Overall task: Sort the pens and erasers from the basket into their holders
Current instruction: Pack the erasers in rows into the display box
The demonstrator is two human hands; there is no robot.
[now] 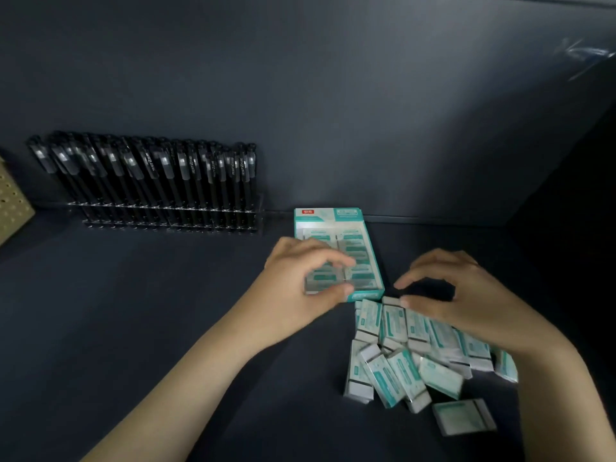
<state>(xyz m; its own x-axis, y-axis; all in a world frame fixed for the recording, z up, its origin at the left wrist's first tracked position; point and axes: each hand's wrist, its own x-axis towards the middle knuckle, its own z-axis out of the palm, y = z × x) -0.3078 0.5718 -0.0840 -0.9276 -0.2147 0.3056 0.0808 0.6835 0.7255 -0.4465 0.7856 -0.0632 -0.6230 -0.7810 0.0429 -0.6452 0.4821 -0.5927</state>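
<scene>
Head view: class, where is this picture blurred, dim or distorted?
Head view: motion blur smears the left hand and the eraser it pinches; dim light throughout, darkest at right; wide-angle distortion seems to fan the pens; print on the loose erasers unreadable.

- Left hand (300,281) is reaching forward, fingers (345,261) curling over the top and thumb closing in underneath, pinching a blurred eraser (321,281).
- Right hand (466,295) is arching palm-down, fingers (399,284) bending and standing apart from the thumb, gripping nothing.
- Left forearm (186,378) is angling in bare from the lower left.
- Right forearm (550,378) is coming up bare from the lower right, both wrists looking fairly straight.
</scene>
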